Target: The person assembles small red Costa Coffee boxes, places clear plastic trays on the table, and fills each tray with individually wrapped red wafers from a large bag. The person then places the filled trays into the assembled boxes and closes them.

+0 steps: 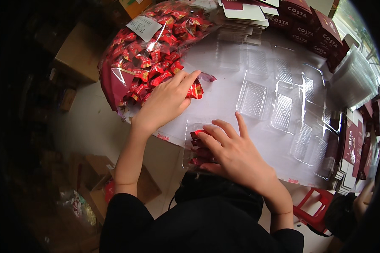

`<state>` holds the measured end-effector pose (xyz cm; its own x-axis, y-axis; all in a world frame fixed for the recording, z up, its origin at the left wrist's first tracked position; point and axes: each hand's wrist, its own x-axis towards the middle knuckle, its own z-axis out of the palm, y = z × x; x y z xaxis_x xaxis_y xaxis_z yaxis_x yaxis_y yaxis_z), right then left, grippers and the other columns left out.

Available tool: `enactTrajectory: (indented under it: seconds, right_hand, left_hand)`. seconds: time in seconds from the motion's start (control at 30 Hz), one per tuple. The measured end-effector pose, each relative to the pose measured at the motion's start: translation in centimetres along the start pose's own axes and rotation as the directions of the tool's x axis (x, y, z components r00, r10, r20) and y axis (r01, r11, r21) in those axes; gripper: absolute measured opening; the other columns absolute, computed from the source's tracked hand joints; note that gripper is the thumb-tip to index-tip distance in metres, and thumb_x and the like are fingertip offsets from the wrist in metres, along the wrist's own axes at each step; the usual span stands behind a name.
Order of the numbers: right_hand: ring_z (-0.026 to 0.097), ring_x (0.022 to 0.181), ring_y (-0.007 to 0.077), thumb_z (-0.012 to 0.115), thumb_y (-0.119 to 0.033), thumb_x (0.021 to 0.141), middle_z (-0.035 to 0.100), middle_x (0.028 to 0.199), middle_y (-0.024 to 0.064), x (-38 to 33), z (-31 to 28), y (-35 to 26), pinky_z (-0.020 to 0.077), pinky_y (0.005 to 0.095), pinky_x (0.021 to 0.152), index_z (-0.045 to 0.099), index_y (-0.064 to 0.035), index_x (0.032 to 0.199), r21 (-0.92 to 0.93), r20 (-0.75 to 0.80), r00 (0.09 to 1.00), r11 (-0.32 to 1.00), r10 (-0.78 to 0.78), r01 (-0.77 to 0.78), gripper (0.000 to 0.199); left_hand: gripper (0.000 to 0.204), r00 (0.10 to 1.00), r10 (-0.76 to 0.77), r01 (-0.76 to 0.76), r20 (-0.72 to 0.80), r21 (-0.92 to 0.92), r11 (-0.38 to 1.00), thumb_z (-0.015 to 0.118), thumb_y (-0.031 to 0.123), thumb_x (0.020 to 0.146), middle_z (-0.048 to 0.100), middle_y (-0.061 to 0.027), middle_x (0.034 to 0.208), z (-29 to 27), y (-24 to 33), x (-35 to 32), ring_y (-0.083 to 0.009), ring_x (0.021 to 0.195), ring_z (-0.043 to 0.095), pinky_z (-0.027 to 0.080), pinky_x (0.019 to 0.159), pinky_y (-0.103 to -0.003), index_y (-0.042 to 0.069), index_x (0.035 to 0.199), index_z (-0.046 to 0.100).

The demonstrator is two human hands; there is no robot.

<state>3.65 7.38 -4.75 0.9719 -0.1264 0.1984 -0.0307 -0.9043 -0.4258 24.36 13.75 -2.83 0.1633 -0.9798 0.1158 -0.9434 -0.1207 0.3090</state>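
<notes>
My left hand [168, 98] reaches to the mouth of a big clear plastic bag full of red-wrapped candies [154, 57]. One red-wrapped candy [196, 91] shows between its forefinger and thumb; the other fingers are curled and partly hidden. Close to my body, at the table's near edge, lies a clear plastic tray [187, 145] with several red-wrapped candies [200, 151] in a row. Over that tray's right side my right hand [234, 154] is open, its fingers spread and the forefinger touching the candies. The palm hides part of the tray.
Several clear plastic trays [252, 99] lie spread over the white table [215, 99]. Tall nested trays [355, 78] stand at the right. Dark red boxes [304, 29] and flat cartons [351, 143] line the far and right edges. A red stool [314, 206] and cardboard boxes [78, 52] stand beside the table.
</notes>
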Motion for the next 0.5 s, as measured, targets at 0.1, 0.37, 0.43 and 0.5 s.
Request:
enactTrajectory:
  seconds: [0.1,0.37,0.43,0.5]
  right_hand:
    - [0.045,0.114,0.0257,0.069,-0.037,0.071,0.051,0.113,0.0080,0.0,0.2,0.0,0.0237,0.0582,0.103,0.052,-0.0053,0.115,-0.010,-0.047,0.999,1.000,-0.014,0.013,0.057]
    - [0.046,0.111,0.0251,0.070,-0.037,0.070,0.051,0.107,0.0105,0.0,0.0,-0.1,0.0241,0.0600,0.101,0.055,-0.0046,0.112,-0.038,-0.097,0.995,0.999,-0.008,0.004,0.055]
    - [0.046,0.111,0.0252,0.070,-0.037,0.070,0.052,0.106,0.0110,0.0,0.0,-0.2,0.0236,0.0604,0.101,0.055,-0.0048,0.111,-0.053,-0.102,0.995,0.999,-0.006,0.001,0.054]
    - [0.046,0.112,0.0253,0.070,-0.036,0.070,0.052,0.106,0.0106,0.0,0.0,-0.3,0.0234,0.0606,0.101,0.056,-0.0050,0.111,-0.073,-0.104,0.995,0.997,-0.003,-0.004,0.053]
  left_hand:
    - [0.057,0.998,0.062,-0.059,0.009,-0.190,0.980,0.052,-0.004,0.069,0.049,-0.0138,0.109,-1.8,1.7,-0.9,-0.0322,0.096,0.051,0.043,0.082,-0.038,0.003,0.125,0.042]
    - [0.048,0.996,0.089,-0.087,-0.010,-0.313,0.946,0.045,0.007,0.079,0.042,-0.0177,0.115,0.8,2.5,-2.9,-0.0312,0.106,0.044,0.035,0.094,-0.039,0.000,0.126,0.041]
    - [0.049,0.995,0.072,-0.088,-0.065,-0.299,0.950,0.043,0.006,0.080,0.041,-0.0178,0.115,1.8,2.4,-3.2,-0.0316,0.105,0.044,0.035,0.094,-0.039,0.001,0.128,0.040]
    - [0.050,0.987,0.087,-0.117,-0.138,-0.228,0.967,0.049,0.001,0.078,0.041,-0.0173,0.116,2.4,2.8,-3.5,-0.0308,0.106,0.044,0.035,0.094,-0.038,0.003,0.128,0.044]
